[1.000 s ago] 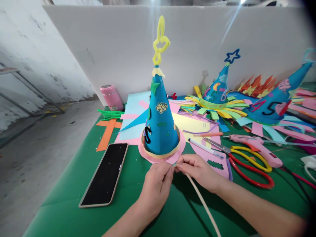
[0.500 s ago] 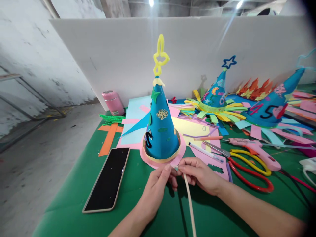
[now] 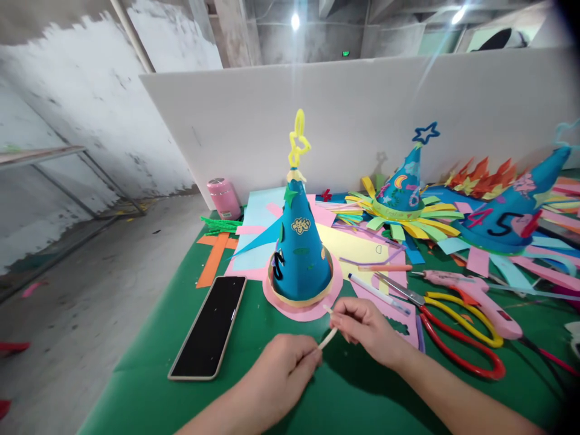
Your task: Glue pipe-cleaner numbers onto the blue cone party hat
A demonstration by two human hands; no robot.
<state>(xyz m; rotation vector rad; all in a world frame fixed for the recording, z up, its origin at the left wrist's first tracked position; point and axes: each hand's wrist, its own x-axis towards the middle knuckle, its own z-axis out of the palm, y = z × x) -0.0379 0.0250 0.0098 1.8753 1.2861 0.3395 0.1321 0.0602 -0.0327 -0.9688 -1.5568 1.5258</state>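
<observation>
Hands, two, bare, over green table cover [image 3: 149,405]. Left hand [image 3: 281,374]: closed, thumb and fingers pinching the lower end of a thin cream strip [image 3: 327,339]. Right hand [image 3: 367,326]: closed, fingertips pinching the strip's upper end. Strip: slanted between both hands, just in front of the pink brim of a blue cone hat [image 3: 299,254]. Phone [image 3: 209,327]: flat, screen dark, left of the hands. Scissors [image 3: 457,329], pink glue gun [image 3: 471,289], white pen [image 3: 374,289]: lying right of the hat.
</observation>
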